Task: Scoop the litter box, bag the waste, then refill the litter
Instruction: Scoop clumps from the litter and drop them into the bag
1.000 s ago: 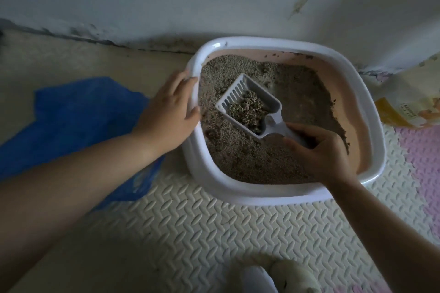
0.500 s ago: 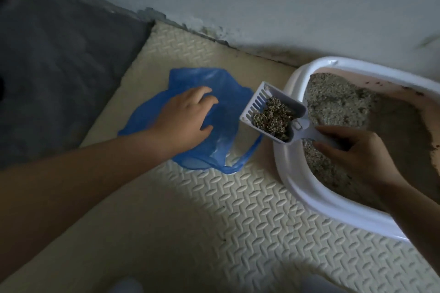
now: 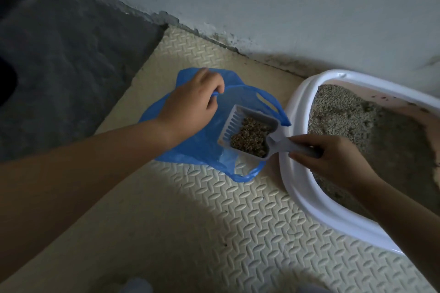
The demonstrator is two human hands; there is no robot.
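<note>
The left hand (image 3: 190,104) has its fingers curled round the upper edge of a blue plastic bag (image 3: 195,150), lifting the mouth apart. The bag lies on a cream foam floor mat (image 3: 238,221), just beside the white litter box (image 3: 294,173). The right hand (image 3: 333,159) grips the handle of a grey slotted litter scoop (image 3: 232,126), fingers wrapped round it, over the box's near rim. The scoop hangs above the bag's mouth, between the hands, loaded with dark clumps (image 3: 250,138). Grey litter (image 3: 352,116) fills the box.
</note>
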